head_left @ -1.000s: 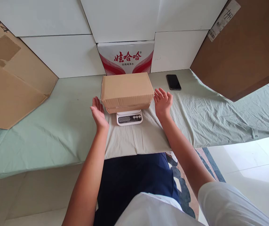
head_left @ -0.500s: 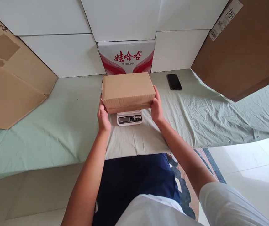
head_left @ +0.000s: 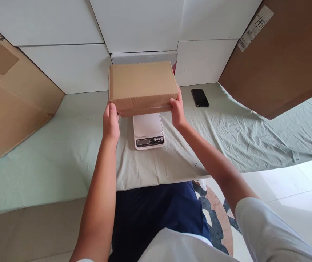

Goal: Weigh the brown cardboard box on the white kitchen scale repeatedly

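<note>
**One head cam, looking forward and down**

Single view, worn on my head. It faces forward and down over my arms onto the cloth-covered table [head_left: 63, 145], close in, with my lap at the bottom edge. White panels [head_left: 63, 65] fill the top. Cardboard sheets [head_left: 6, 102] close both sides. No second view to share anything with.

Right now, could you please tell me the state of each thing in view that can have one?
Cardboard box: closed, lifted clear of the scale, held at both ends.
Left hand: grip shut on the box's left end.
Right hand: grip shut on the box's right end.
Kitchen scale: platform bare, display too small to read.
Phone: lying flat on the sheet, screen dark.
Green sheet: spread over the table, wrinkled.
</note>
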A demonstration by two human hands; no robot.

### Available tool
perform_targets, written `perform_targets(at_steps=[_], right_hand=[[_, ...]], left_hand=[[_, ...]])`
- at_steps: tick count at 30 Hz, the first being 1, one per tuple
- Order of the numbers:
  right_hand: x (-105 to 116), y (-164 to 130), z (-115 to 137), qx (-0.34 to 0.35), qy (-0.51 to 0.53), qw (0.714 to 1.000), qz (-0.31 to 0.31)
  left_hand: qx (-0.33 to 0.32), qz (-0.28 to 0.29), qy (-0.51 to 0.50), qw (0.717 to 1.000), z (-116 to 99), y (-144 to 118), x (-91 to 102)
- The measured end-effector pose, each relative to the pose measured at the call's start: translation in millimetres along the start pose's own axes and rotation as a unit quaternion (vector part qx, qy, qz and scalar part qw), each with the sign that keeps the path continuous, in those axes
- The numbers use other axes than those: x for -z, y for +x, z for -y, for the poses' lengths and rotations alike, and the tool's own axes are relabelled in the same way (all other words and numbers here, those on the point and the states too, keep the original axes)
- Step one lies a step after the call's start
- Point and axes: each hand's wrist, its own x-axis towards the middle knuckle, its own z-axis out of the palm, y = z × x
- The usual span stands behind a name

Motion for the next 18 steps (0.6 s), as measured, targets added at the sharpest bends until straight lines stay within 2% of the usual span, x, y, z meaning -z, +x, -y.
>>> perform_targets(at_steps=[3,6,11,18], right_hand=[[-3,28,-16,0.024,-0.018,1.0,-0.004],[-3,46,-41,0.016,-0.056,0.998,-0.021],[-1,57,-77,-0.011,-0.056,0.998,-0.034],[2,54,-98,-0.019,-0.063,0.996,-0.056]], left_hand=[[0.015,-0.01,-0.033,0.999,18,38,-12.9],[0.075,-0.03,-0.053,0.995,46,60,-24.1],[0.141,-0.05,-0.06,0.987,78,62,-23.6],[0.134,-0.022,-0.049,0.99,95,67,-10.2]])
